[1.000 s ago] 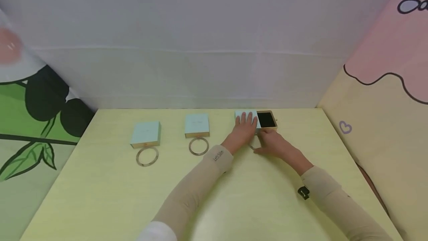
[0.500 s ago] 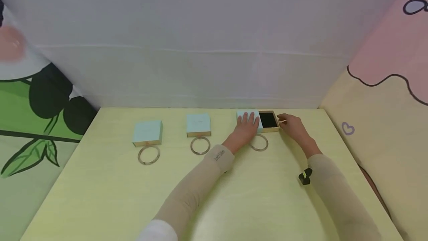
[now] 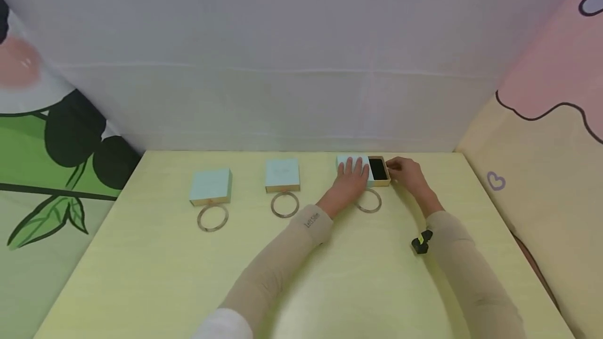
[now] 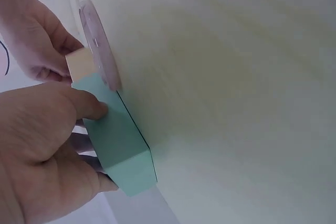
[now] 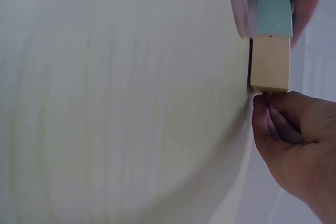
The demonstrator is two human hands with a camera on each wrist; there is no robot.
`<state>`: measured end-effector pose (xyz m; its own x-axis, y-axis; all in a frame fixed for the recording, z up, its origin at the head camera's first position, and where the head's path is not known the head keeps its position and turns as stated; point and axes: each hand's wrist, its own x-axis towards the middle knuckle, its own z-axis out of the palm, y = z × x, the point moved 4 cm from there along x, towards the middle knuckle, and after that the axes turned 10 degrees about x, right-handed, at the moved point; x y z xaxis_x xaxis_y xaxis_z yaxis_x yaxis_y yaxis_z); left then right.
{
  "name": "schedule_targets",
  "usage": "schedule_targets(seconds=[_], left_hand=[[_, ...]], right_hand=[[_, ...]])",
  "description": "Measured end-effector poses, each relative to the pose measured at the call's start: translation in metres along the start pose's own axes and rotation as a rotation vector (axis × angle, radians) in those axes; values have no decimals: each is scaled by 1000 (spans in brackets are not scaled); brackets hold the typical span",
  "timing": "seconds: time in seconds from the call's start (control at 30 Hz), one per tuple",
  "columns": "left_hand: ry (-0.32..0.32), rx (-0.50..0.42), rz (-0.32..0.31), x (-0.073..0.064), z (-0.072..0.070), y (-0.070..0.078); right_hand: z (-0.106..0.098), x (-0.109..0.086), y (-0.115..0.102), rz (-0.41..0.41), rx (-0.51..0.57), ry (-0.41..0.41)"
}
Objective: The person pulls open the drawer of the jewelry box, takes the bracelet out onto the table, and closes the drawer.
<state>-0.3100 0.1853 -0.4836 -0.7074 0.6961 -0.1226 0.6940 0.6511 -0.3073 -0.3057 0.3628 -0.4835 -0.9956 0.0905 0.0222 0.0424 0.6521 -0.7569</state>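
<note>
A pale blue drawer box (image 3: 352,163) lies at the back right of the table, its gold-edged drawer (image 3: 378,169) with a black lining partly out on the right. My left hand (image 3: 349,181) holds the blue sleeve, thumb on its front side and fingers across its top. At the drawer's outer end is my right hand (image 3: 409,172). In the right wrist view, the thumb and forefinger (image 5: 283,103) come together against the drawer's end face; what lies between the tips is hidden. A translucent bangle (image 3: 369,201) leans near the box's front, also seen in the left wrist view.
Two more pale blue boxes, one in the middle (image 3: 282,174) and one at the left (image 3: 210,186), sit shut on the pale yellow table (image 3: 330,276). Each has a bangle in front, the middle bangle (image 3: 285,215) and the left bangle (image 3: 213,228). A white backdrop (image 3: 282,67) stands behind.
My right hand has gone from the bangle in front of the box to the drawer's right end. The drawer now sticks out less. My left hand has stayed on the sleeve.
</note>
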Motion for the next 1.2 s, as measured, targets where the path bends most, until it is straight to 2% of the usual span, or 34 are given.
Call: schedule_targets(seconds=[0.2,0.33,0.47,0.63,0.73,0.93,1.07,1.2], left_hand=[[45,121,-15,-6,-6,-1],[55,138,-28,-7,-6,-3],[45,140,-41,-7,-3,-4],[36,13,-70,-2,-5,-3],[54,-82,-108,3,-8,-3],[88,-140,-161,10,-10,-6],[109,-192,-160,13,-7,-11],[141,-237,-126,16,-4,-15]], right_hand=[[35,12,-20,-68,75,-18],[38,13,-26,-76,84,-9],[39,13,-28,-72,89,-35],[38,12,-28,-78,46,-69],[36,10,-28,-89,10,-88],[32,1,-30,-147,-72,-109],[25,-4,-26,-160,-66,-113],[16,-10,-19,-147,-85,-96]])
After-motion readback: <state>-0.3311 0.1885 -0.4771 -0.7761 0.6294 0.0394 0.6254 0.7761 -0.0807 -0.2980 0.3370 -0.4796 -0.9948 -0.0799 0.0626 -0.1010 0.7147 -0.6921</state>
